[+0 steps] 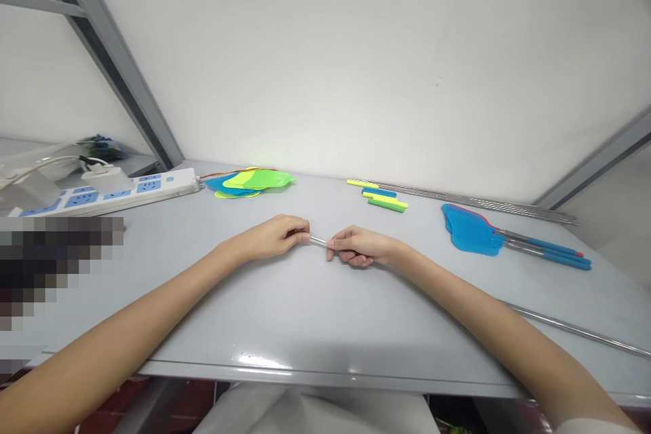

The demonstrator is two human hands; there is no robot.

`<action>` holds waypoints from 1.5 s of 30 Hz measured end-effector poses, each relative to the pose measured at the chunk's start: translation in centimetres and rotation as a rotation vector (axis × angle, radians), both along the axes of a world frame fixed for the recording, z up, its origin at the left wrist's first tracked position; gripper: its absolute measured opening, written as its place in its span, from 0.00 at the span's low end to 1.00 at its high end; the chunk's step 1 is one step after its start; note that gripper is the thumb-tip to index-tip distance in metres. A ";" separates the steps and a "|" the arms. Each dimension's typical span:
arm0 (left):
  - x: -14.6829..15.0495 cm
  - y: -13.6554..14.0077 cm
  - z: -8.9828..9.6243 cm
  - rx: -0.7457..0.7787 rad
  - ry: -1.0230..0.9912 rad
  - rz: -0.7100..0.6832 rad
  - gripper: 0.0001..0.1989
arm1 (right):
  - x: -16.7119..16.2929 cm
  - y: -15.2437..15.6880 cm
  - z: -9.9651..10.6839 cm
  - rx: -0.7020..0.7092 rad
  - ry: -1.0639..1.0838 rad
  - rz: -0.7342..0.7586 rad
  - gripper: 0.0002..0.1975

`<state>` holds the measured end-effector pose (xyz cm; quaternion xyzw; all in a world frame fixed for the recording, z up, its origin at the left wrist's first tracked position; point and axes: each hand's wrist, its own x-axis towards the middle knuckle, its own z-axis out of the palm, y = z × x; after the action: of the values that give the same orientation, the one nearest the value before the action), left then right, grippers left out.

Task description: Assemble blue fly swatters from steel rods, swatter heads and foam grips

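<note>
Over the middle of the table, my left hand (285,236) pinches one end of a thin metal rod (319,240) between thumb and fingers. Close to its right, my right hand (359,246) grips the same rod, its other fingers curled in. Only a short shiny piece shows between the two hands. A metal rod section (580,331) comes out from behind my right forearm and lines up with the held piece; whether both are one rod, I cannot tell, since the forearm hides the stretch between.
Fly swatter heads (259,180) in green, yellow and blue lie at the back left, beside a power strip (114,193). Coloured handle sleeves (386,201) and metal rods (478,201) lie at the back right. Blue fly swatters (472,230) rest on the right. A blurred patch covers the left edge.
</note>
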<state>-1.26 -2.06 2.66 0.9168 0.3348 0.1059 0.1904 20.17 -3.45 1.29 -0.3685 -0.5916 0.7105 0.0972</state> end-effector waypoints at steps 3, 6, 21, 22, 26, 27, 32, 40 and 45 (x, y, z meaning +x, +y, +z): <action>0.0 -0.1 0.1 -0.004 -0.005 0.012 0.16 | 0.0 0.0 0.0 -0.003 -0.001 0.000 0.14; 0.1 -0.1 0.1 -0.002 -0.006 0.017 0.16 | 0.1 0.1 -0.1 -0.002 0.010 0.001 0.14; 0.0 -0.1 -0.3 0.015 -0.008 -0.027 0.17 | 0.1 -0.1 0.1 0.017 -0.007 0.004 0.15; 0.0 -0.2 -0.3 0.029 -0.004 -0.029 0.16 | 0.1 -0.1 0.1 0.027 -0.009 0.006 0.15; 0.1 -0.8 -0.1 0.076 0.025 -0.026 0.15 | 0.1 -0.2 0.0 0.031 -0.014 0.024 0.15; 0.1 -1.0 -0.1 0.082 0.030 -0.021 0.15 | 0.1 -0.2 0.0 0.026 -0.014 0.029 0.15; 0.1 -1.4 0.2 0.078 0.073 0.004 0.15 | 0.1 -0.2 0.1 0.016 -0.012 0.041 0.15; 0.1 -0.9 0.8 -0.004 0.064 0.029 0.16 | 0.0 -0.1 0.3 0.003 -0.018 0.023 0.14; 0.0 -0.8 1.1 -0.046 0.063 0.042 0.17 | -0.1 -0.1 0.5 0.001 -0.022 0.018 0.14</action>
<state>-1.29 -2.86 3.76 0.9078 0.3622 0.0732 0.1985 20.10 -3.56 1.75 -0.3708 -0.5962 0.7070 0.0846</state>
